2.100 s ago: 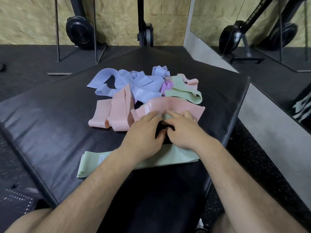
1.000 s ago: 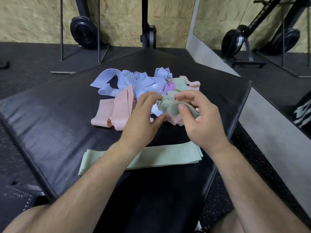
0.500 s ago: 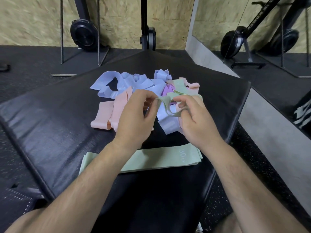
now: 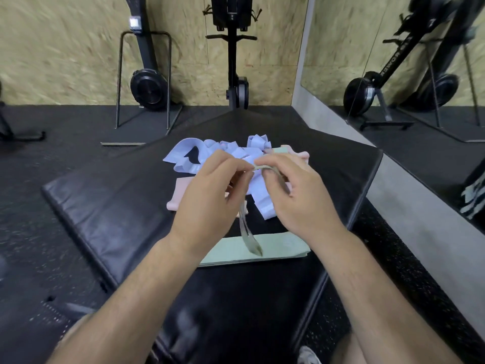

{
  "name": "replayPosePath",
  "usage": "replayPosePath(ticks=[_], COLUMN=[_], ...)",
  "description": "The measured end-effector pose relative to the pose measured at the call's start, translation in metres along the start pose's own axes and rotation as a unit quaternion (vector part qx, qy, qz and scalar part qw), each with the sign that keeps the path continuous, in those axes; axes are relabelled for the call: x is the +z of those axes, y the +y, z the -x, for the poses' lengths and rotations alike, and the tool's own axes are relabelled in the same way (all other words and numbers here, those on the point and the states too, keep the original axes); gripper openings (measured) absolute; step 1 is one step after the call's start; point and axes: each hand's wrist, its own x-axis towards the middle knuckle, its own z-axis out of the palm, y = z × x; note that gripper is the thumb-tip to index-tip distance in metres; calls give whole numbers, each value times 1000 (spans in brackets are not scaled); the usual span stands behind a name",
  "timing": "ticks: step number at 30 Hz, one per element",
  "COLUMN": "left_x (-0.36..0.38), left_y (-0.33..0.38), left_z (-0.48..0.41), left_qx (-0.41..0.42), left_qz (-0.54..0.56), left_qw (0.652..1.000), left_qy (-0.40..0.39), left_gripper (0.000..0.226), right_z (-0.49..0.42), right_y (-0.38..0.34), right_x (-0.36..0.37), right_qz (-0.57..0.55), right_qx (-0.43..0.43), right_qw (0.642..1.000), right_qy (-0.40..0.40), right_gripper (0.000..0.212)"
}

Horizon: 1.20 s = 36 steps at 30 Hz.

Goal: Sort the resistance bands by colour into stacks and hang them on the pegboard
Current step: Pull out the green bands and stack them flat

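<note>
Nearest me, below my grip, a flat stack of green bands (image 4: 284,248) lies on the black mat (image 4: 118,206). A single green band (image 4: 254,247) hangs from my fingers as a narrow loop. Its lower tip is over that stack, though I cannot tell if it touches. My left hand (image 4: 210,198) and right hand (image 4: 296,195) are raised close together, each pinching the band's top edge between thumb and fingertips. Under and just beyond the grip lies the unsorted heap: pink bands (image 4: 181,193) to the left, partly hidden by my left hand, and lavender bands (image 4: 175,153) behind. Far beyond, an exercise machine (image 4: 149,90) stands against a chipboard wall (image 4: 65,48).
</note>
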Motion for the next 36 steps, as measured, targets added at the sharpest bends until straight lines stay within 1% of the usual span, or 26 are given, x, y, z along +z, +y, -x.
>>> replayPosePath(ticks=[3,5,9,12,13,15,17,18,19,21,22,23,25,26,27,29,31,34,36], left_x=[-15,-23,-47,-67,-71,-76,-81,-84,-87,-94,-98,-101,-108,-111,-115,-120,-124,-124,-120], left_y=[6,10,16,27,33,48,60,65,68,72,73,74,73,72,71,68,63,55,49], left_z=[17,31,53,55,55,53,52,52,53,56,58,60,63,65,66,67,68,71,74], left_qx=[-24,-62,-124,-128,-125,-126,-128,-127,-126,-123,-125,-130,-140,-146,-150,-154,-165,-187,-201], left_qz=[-16,-22,-47,-70,-70,-60,-60,-65,-72,-85,-86,-82,-55,-33,-11,18,48,99,124], left_qw=[1000,998,990,988,988,987,985,984,983,981,979,978,979,979,980,982,981,972,966], left_qy=[-6,-20,-37,-42,-49,-74,-96,-105,-112,-126,-134,-140,-141,-137,-128,-106,-88,-97,-103], left_gripper=[4,5,8,5,7,12,13,14,15,18,19,19,13,9,8,10,12,10,14], right_z=[8,17,35,47,52,64,76,81,84,88,90,90,88,87,86,84,82,78,74], right_y=[-22,-37,-59,-68,-74,-88,-102,-106,-108,-109,-109,-108,-107,-106,-107,-108,-110,-106,-98], right_x=[-9,-14,-32,-42,-42,-38,-32,-29,-25,-19,-16,-14,-11,-11,-12,-17,-24,-26,-22], right_qz=[61,71,56,92,92,67,32,5,-27,-69,-68,-53,-25,-29,-38,-41,-42,-52,-35], right_qx=[-41,-52,15,67,75,68,57,66,80,102,105,101,85,83,86,98,112,140,151], right_qw=[997,996,997,989,986,983,977,973,969,966,968,971,979,981,981,980,974,960,957], right_qy=[-25,-35,-48,-96,-116,-158,-203,-222,-232,-228,-219,-210,-184,-173,-167,-169,-190,-236,-245], right_gripper=[19,19,18,15,20,38,49,53,57,60,58,52,27,18,13,13,16,16,15])
